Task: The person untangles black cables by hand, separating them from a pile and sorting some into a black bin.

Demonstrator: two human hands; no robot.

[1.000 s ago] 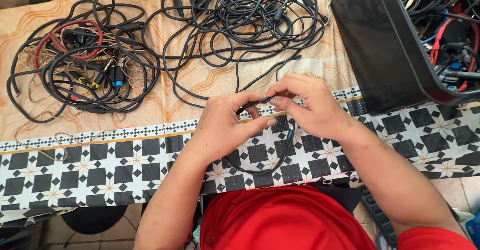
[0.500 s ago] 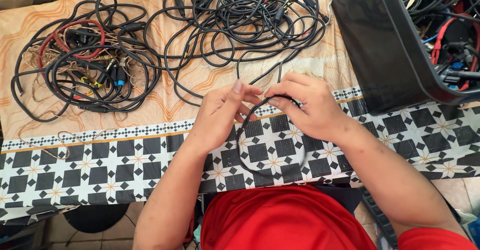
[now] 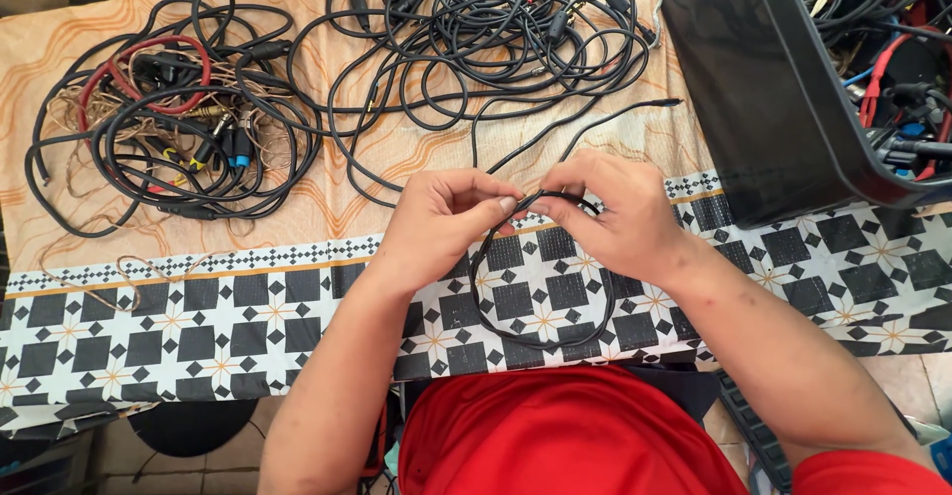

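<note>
A thin black cable [image 3: 540,339] wound into a loop hangs between both hands over the black-and-white star-patterned cloth [image 3: 198,326], near the table's front edge. The left hand [image 3: 436,222] pinches the top of the loop between thumb and fingertips, closed on it; the right hand [image 3: 610,212] pinches the same strand just beside it, also closed on the cable, so the fingertips of the two hands almost touch. The loop's lower curve lies on the patterned cloth just above the red shirt [image 3: 565,435]. From the grip, the cable's free end runs up and to the right across the orange wavy-patterned cloth [image 3: 416,153] and stops at a small plug [image 3: 666,102] close to the dark plastic crate [image 3: 754,88].

Room to move lies mostly to the left of the hands, on the bare patterned strip along the front edge. Behind the hands a big tangle of black cables [image 3: 486,29] covers the orange cloth, and farther left sits a second heap of black, red and tan cables [image 3: 164,123], well apart from the grip. The crate's wall stands near the right wrist.

The crate is cut off by the top and right edges; inside it only part of a jumble of cables shows. The big tangle is cropped at the top. How many turns the loop has under the fingers cannot be made out.
</note>
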